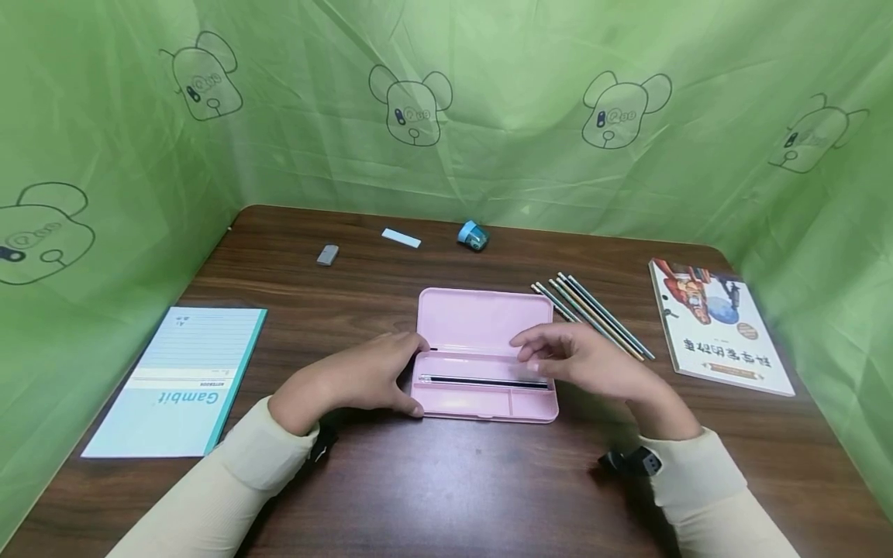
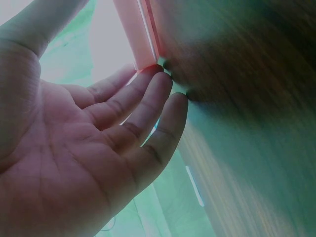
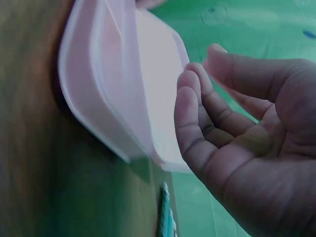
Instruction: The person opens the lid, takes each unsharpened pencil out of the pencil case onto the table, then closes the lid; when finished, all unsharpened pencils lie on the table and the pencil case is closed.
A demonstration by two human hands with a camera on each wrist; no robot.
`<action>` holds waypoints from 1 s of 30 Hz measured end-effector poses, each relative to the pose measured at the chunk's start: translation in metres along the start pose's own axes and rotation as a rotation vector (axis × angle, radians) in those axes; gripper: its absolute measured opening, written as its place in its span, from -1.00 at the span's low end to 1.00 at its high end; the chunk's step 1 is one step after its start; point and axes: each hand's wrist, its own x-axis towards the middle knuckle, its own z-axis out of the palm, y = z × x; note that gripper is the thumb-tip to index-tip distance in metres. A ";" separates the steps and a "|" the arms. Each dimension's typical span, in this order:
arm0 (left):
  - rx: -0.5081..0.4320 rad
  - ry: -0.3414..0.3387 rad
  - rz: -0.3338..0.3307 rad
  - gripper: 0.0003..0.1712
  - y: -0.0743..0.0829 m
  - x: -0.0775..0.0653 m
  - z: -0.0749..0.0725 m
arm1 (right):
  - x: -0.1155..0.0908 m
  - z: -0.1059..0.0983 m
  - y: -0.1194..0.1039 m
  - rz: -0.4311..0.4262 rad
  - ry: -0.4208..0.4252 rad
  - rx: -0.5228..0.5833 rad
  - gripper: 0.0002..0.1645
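The head view looks from above the near side of the counter (image 1: 446, 484), forward and down, well back, taking in the counter's width and the green curtain (image 1: 488, 170) beyond. The left wrist view sits close at the palm of the left hand (image 1: 359, 376), facing along its fingers (image 2: 170, 123), turned sideways, with the counter at the picture's right. The right wrist view, equally close to the right hand (image 1: 586, 360), looks low toward the far side, with the counter at its left. All three share the pink case (image 1: 485, 316); head and right wrist share the pencils (image 1: 593, 310).
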 end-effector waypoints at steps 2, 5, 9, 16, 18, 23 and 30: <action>0.002 0.002 0.001 -0.08 0.000 0.000 0.000 | 0.003 0.009 -0.001 -0.009 -0.045 -0.020 -0.54; 0.003 0.004 0.004 -0.08 0.000 0.000 0.000 | 0.005 0.018 0.000 -0.027 -0.090 -0.078 -0.52; 0.002 0.003 0.005 -0.08 0.000 0.000 0.000 | 0.007 0.027 0.004 -0.036 -0.112 -0.173 -0.54; 0.002 0.004 0.005 -0.08 0.000 0.000 0.000 | 0.010 0.035 0.004 -0.037 -0.122 -0.253 -0.56; 0.001 0.003 0.007 -0.08 0.000 0.000 0.000 | 0.010 0.036 0.003 -0.053 -0.122 -0.258 -0.57; 0.000 0.005 0.009 -0.10 0.000 -0.001 0.000 | 0.011 0.038 0.000 -0.081 -0.115 -0.238 -0.57; 0.003 0.004 0.008 -0.08 0.000 0.000 0.000 | 0.011 0.040 0.000 -0.056 -0.089 -0.264 -0.57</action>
